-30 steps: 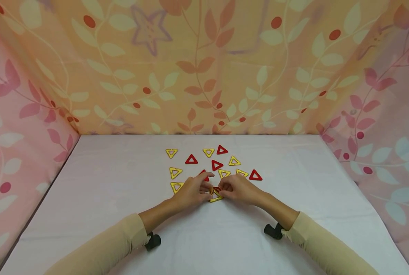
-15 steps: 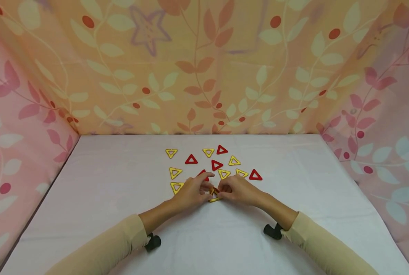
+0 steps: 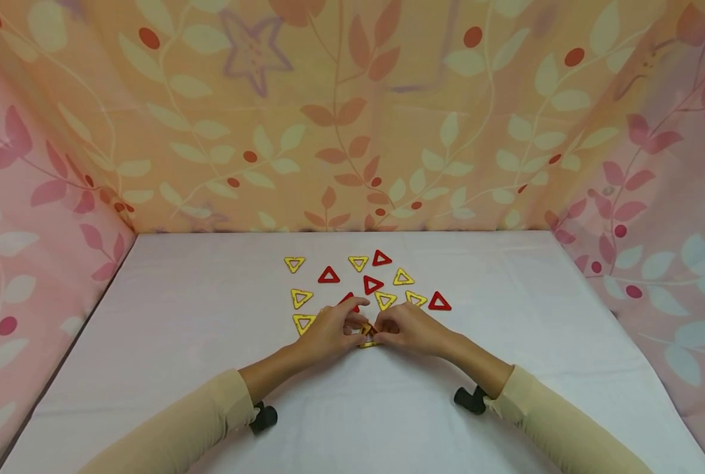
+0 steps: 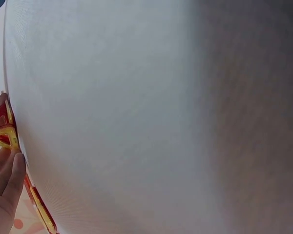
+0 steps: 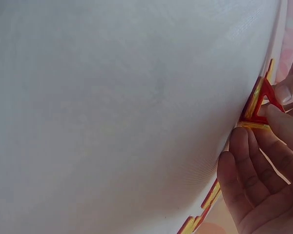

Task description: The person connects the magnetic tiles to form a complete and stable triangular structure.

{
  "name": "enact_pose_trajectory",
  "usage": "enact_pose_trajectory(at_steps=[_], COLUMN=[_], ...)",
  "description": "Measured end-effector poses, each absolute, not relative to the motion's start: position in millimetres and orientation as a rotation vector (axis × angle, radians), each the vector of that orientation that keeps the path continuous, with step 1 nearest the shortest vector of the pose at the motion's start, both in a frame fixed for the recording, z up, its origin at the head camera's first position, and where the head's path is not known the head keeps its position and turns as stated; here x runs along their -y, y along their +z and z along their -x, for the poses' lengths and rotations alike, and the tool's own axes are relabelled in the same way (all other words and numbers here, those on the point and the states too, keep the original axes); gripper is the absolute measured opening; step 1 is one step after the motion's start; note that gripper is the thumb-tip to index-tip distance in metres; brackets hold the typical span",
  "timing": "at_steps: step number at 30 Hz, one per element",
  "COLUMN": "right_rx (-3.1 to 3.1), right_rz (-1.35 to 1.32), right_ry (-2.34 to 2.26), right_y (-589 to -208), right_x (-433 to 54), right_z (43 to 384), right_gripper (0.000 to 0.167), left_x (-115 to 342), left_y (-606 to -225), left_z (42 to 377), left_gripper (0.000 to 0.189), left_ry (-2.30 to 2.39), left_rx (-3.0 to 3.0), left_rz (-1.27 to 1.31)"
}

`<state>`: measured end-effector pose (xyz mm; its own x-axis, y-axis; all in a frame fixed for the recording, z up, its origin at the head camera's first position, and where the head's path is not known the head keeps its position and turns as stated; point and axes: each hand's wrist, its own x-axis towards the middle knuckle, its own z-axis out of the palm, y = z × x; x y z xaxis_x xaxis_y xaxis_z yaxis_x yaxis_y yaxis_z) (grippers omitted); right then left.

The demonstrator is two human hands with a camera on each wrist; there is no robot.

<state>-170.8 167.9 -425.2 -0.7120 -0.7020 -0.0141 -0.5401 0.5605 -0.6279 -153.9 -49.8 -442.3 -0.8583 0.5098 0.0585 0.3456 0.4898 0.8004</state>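
Between the two hands, a small group of red and yellow open-centred triangle tiles stands partly raised on the white table. In the head view the left hand (image 3: 327, 332) grips its left side, the index finger stretched out above. The right hand (image 3: 414, 327) pinches the other side with curled fingers. The right wrist view shows a red triangle tile (image 5: 269, 90) tilted up between thumb and finger, with yellow edges beside and under it. In the left wrist view a yellow triangle tile (image 4: 10, 131) lies against the left fingers. The fingers cover much of the group.
Several loose tiles lie flat behind the hands, among them a yellow triangle (image 3: 301, 299), a red triangle (image 3: 439, 302) and another red triangle (image 3: 329, 275). Part of a red tile (image 3: 349, 301) shows behind the left hand. Patterned cloth walls (image 3: 352, 131) border the table (image 3: 180, 316).
The yellow triangle between the hands has gone from a clear, nearly flat outline to folded up, with its sides drawn together over the base. Both hands have stayed almost in place.
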Motion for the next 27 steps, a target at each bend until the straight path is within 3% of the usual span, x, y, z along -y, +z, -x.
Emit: enact_pose_trajectory(at_steps=[27], right_rx=[-2.505], right_rz=[1.057], right_ry=[-0.875], right_y=[-425.6], right_x=[-170.6], right_z=[170.1], right_gripper=[0.007], left_x=[52.8], left_y=[-441.4], left_z=[151.8], left_gripper=[0.054], left_ry=[1.288], left_rx=[-2.548], left_rz=[-0.753])
